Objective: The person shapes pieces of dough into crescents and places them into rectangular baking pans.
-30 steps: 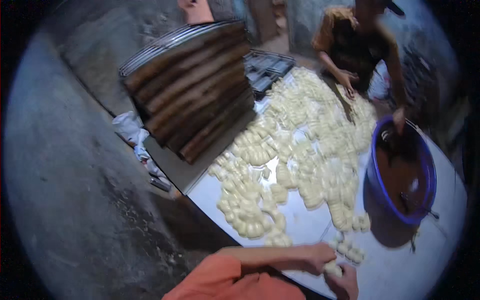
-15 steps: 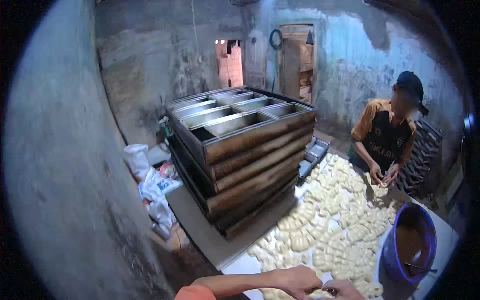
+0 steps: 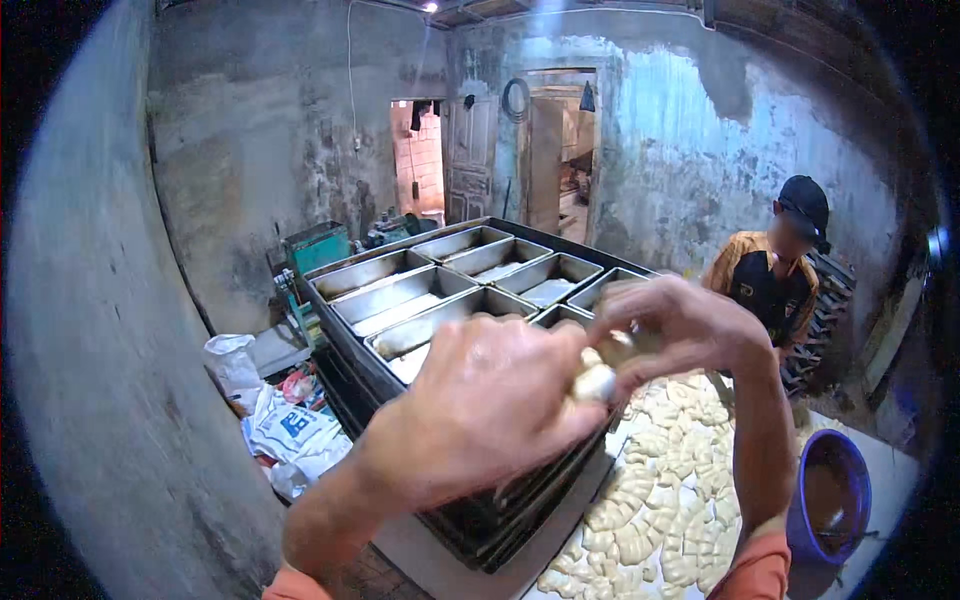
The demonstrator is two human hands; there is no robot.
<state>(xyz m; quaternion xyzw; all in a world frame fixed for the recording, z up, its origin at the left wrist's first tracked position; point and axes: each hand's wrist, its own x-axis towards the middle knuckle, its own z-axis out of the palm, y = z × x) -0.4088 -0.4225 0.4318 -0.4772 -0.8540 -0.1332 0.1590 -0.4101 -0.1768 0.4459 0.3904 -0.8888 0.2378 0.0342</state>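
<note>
Pale dough (image 3: pixel 597 382) shows between my two raised hands, in front of the stacked trays. My left hand (image 3: pixel 475 405) is closed, its fingers curled around one side of the dough. My right hand (image 3: pixel 685 325) pinches the other side, thumb below and fingers arched above, partly smeared by motion. How far the dough reaches inside my fists is hidden. Behind and below my hands are rectangular metal pans (image 3: pixel 400 300) set in the top tray of the dark stack. Many pale shaped dough pieces (image 3: pixel 650 480) cover the white table at the lower right.
A purple tub (image 3: pixel 868 490) of brown liquid stands on the table's right side. Across the table, a person (image 3: pixel 765 270) in a dark cap looks down. White sacks (image 3: pixel 290 430) lie left of the tray stack, beside a grey wall (image 3: pixel 90 330). Green machinery (image 3: pixel 318 245) stands behind.
Both my hands have risen from the dough-covered table to the front of the pan stack, carrying dough. My view has tilted up. The co-worker's hands have dropped lower.
</note>
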